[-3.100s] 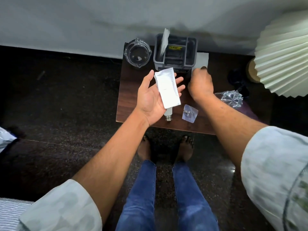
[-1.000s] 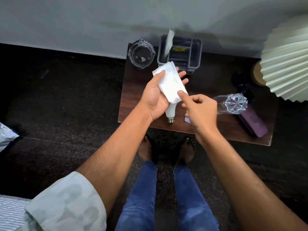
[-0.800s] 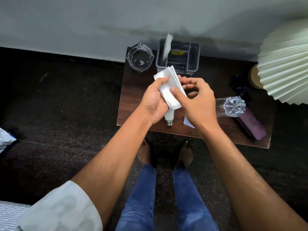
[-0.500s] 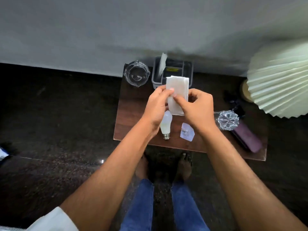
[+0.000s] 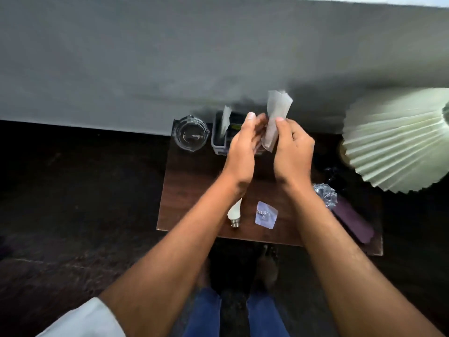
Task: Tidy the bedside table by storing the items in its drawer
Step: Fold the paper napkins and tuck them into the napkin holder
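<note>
A folded white tissue [image 5: 275, 117] stands upright above the back of the dark wooden bedside table [image 5: 189, 190]. My right hand [image 5: 292, 152] pinches it by thumb and fingers. My left hand [image 5: 243, 147] is raised beside it with fingers spread, touching its lower edge. Below my wrists on the table lie a white light bulb [image 5: 234, 212] and a small clear packet with a hook [image 5: 266, 215]. A grey organiser box [image 5: 220, 139] with a paper slip in it sits behind my hands, partly hidden. No drawer shows.
A glass jar [image 5: 192, 136] stands at the back left of the table. A clear crystal-like object [image 5: 325, 194] and a purple case [image 5: 352, 221] lie at the right. A pleated lampshade [image 5: 398, 139] overhangs the right side. Dark floor surrounds the table.
Both hands have lifted the tissue up and back over the organiser. The left hand has loosened to spread fingers, and the tissue now stands narrow in the right hand. The view tilted upward.
</note>
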